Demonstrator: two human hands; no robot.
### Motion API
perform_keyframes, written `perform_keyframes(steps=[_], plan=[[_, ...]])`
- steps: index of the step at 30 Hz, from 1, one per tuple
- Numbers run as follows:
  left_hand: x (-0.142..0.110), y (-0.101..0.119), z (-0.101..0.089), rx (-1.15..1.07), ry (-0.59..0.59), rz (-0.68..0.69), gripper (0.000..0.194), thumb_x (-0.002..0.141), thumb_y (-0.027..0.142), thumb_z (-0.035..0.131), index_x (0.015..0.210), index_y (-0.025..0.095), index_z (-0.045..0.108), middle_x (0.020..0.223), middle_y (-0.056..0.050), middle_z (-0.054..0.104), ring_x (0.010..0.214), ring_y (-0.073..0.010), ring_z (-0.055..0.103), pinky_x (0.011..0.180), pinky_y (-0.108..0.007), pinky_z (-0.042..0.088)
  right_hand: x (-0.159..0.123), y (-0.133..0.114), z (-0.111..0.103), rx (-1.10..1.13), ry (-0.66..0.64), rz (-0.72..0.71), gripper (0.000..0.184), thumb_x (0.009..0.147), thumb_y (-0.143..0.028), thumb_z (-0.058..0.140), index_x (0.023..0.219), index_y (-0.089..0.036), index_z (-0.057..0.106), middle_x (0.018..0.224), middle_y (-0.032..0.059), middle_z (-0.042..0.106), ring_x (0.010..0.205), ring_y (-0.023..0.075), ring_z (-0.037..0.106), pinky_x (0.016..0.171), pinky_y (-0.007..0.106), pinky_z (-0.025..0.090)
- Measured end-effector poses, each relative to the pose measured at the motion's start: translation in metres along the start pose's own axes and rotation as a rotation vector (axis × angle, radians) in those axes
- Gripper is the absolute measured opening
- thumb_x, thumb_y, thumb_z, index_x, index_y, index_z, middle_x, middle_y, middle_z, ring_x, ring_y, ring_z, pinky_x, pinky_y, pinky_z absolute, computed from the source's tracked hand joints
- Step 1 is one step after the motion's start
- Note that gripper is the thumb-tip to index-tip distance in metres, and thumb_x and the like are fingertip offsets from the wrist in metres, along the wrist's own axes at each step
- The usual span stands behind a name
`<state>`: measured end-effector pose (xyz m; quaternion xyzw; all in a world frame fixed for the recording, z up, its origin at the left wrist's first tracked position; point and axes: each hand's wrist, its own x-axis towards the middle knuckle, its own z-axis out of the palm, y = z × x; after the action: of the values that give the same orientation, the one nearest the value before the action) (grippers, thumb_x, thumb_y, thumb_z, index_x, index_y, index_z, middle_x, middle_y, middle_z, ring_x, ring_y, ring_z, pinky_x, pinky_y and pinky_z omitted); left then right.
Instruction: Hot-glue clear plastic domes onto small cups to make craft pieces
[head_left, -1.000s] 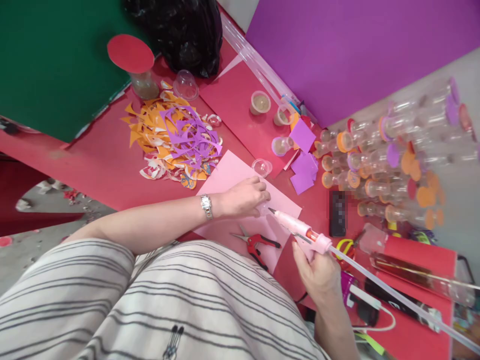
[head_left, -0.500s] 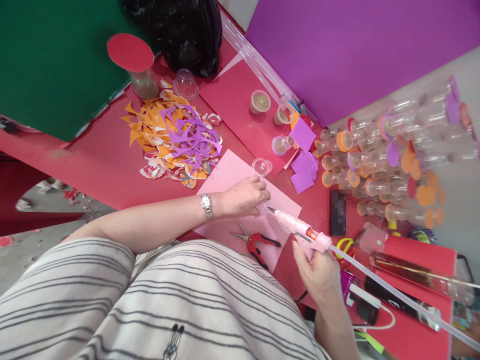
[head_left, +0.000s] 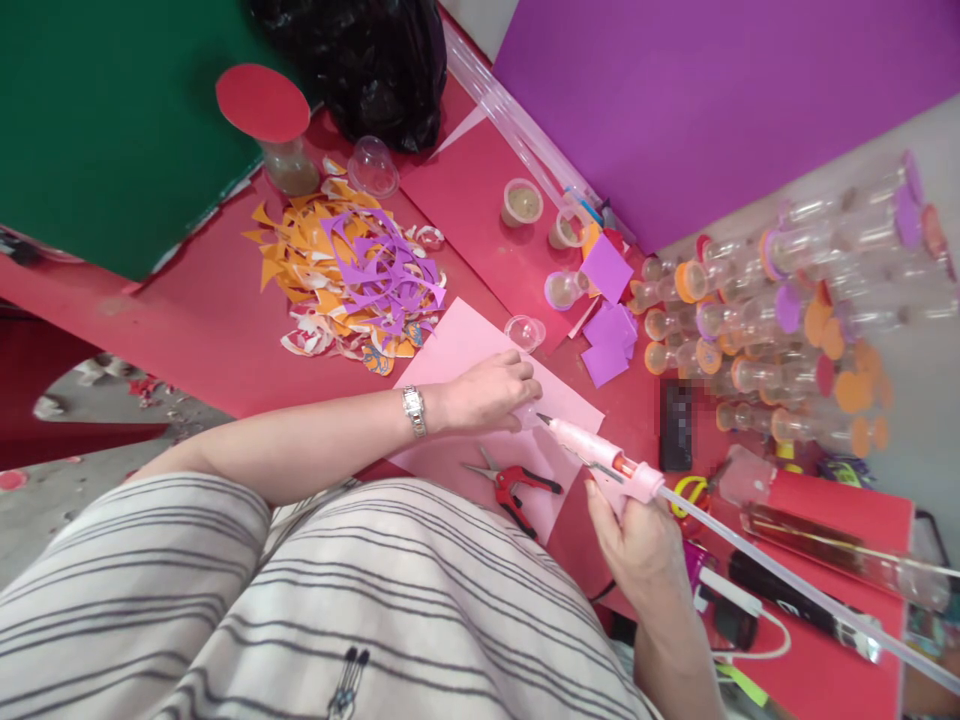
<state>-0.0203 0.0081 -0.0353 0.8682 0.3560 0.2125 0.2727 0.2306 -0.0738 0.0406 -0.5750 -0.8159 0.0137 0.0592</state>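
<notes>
My left hand [head_left: 489, 392] rests on a pink foam sheet [head_left: 461, 352] and pinches a small clear plastic cup [head_left: 528, 415] against it. My right hand [head_left: 637, 545] grips a pink glue gun [head_left: 600, 458] with a long clear glue stick trailing out the back. The gun's nozzle touches the cup at my left fingertips. A second clear cup [head_left: 523, 333] sits on the sheet's far edge.
Red-handled scissors [head_left: 514, 485] lie on the pink sheet near my body. A heap of orange and purple foam scraps [head_left: 352, 275] lies to the left. Several clear tubes with coloured caps [head_left: 780, 330] crowd the right, beside purple squares [head_left: 606, 330] and a phone [head_left: 676, 425].
</notes>
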Motion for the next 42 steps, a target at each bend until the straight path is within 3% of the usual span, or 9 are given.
perform_keyframes(steps=[5, 13, 26, 34, 42], plan=[[0.001, 0.000, 0.000, 0.014, -0.007, 0.001, 0.028, 0.079, 0.028, 0.077, 0.101, 0.013, 0.068, 0.097, -0.011, 0.066, 0.092, -0.0252, 0.055, 0.085, -0.035, 0.041, -0.001, -0.001, -0.001, -0.036, -0.042, -0.020, 0.038, 0.096, -0.048, 0.042, 0.088, -0.020, 0.066, 0.079, 0.0141, 0.069, 0.088, 0.0313, 0.067, 0.074, 0.043, 0.055], [0.002, 0.000, 0.001, 0.023, -0.009, 0.002, 0.030, 0.079, 0.029, 0.077, 0.102, 0.013, 0.068, 0.096, -0.011, 0.066, 0.089, -0.0249, 0.055, 0.083, -0.035, 0.040, 0.006, -0.006, -0.008, -0.087, -0.038, -0.126, 0.036, 0.097, -0.042, 0.042, 0.076, -0.021, 0.062, 0.064, 0.0089, 0.063, 0.073, 0.0261, 0.064, 0.071, 0.040, 0.054], [0.002, 0.000, 0.003, 0.047, 0.015, 0.008, 0.034, 0.077, 0.029, 0.080, 0.104, 0.011, 0.068, 0.095, -0.011, 0.067, 0.089, -0.0246, 0.055, 0.080, -0.034, 0.040, 0.013, -0.012, -0.016, -0.296, -0.044, -0.232, 0.049, 0.101, -0.036, 0.036, 0.062, -0.019, 0.063, 0.052, 0.0068, 0.057, 0.060, 0.0210, 0.058, 0.067, 0.034, 0.044], [0.001, 0.000, 0.004, 0.051, 0.029, 0.007, 0.032, 0.077, 0.029, 0.080, 0.102, 0.012, 0.069, 0.095, -0.010, 0.067, 0.087, -0.0239, 0.055, 0.080, -0.034, 0.040, 0.014, -0.012, -0.020, -0.384, -0.096, -0.290, 0.048, 0.102, -0.031, 0.037, 0.073, -0.012, 0.069, 0.062, 0.0112, 0.064, 0.067, 0.0218, 0.061, 0.073, 0.034, 0.042], [0.001, 0.000, 0.004, 0.044, 0.034, 0.004, 0.030, 0.078, 0.028, 0.079, 0.101, 0.013, 0.068, 0.093, -0.010, 0.067, 0.088, -0.0242, 0.055, 0.081, -0.034, 0.041, 0.012, -0.007, -0.021, -0.376, -0.125, -0.250, 0.039, 0.100, -0.032, 0.043, 0.077, -0.014, 0.069, 0.066, 0.0101, 0.063, 0.076, 0.0224, 0.060, 0.074, 0.034, 0.042]])
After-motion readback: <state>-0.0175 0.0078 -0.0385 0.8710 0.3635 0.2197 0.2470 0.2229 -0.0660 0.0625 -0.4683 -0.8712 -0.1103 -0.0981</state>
